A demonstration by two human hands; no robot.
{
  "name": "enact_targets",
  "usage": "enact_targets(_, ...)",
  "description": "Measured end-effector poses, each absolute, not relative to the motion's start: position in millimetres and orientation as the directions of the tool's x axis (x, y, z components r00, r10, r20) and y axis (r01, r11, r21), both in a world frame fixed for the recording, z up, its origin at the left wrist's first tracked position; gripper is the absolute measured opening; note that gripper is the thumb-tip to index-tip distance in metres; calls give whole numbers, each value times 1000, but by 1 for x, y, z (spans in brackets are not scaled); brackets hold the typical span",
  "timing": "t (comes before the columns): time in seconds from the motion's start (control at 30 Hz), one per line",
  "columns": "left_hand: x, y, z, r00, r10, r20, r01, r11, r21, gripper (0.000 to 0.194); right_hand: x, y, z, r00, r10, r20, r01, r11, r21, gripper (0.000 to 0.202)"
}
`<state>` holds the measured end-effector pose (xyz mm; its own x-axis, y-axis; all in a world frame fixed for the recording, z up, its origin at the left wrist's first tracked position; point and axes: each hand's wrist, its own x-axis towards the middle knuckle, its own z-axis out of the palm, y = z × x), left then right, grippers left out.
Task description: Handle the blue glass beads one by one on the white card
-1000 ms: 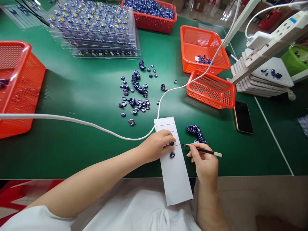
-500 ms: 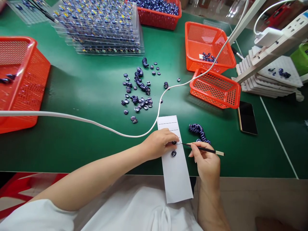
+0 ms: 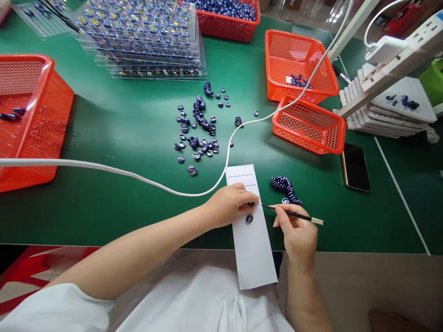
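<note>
head view: left hand (image 3: pixel 226 205) still pinching bead (image 3: pixel 250 204), right hand (image 3: pixel 298 233) still gripping pick (image 3: pixel 294 215)

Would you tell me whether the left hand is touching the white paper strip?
Touching: the head view shows the left hand resting on the white paper strip, fingers overlapping its upper part.
</note>
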<state>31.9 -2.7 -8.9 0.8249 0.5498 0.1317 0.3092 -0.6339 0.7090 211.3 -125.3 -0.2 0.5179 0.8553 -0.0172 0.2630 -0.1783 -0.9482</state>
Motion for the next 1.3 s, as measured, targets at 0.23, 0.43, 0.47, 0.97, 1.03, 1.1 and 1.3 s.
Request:
enact_targets(0.23, 29, -2, -12, 812, 562, 158, 294, -628, 720, 20, 210, -124, 0, 535, 845, -15, 273, -189, -943, 18)
enact_targets(0.43, 22, -1, -9, 860, 454, 235, 183, -703, 687, 17, 210, -123, -1, 530, 848, -11, 291, -193, -937, 17)
enact_targets(0.47, 21, -1, -8, 868, 432, 246, 173, -727, 665, 16, 210, -123, -1, 535, 845, -18, 287, -201, -937, 17)
enact_targets(0.97, 22, -4, -4, 872, 441, 211, 228, -748, 623, 19, 211, -122, -2, 530, 847, -33, 256, -198, -946, 18)
enact_targets(1.03, 22, -5, -4, 869, 449, 206, 235, -742, 628, 20, 211, -123, -3, 549, 835, -35, 235, -195, -952, 17)
enact_targets(1.1, 22, -5, -4, 867, 460, 192, 242, -725, 645, 20, 212, -124, -4, 570, 821, -38, 202, -184, -962, 17)
enact_targets(1.3, 24, -5, -4, 790, 594, 150, 273, -561, 782, 19, 209, -129, -5, 646, 763, 4, 54, -40, -998, 15)
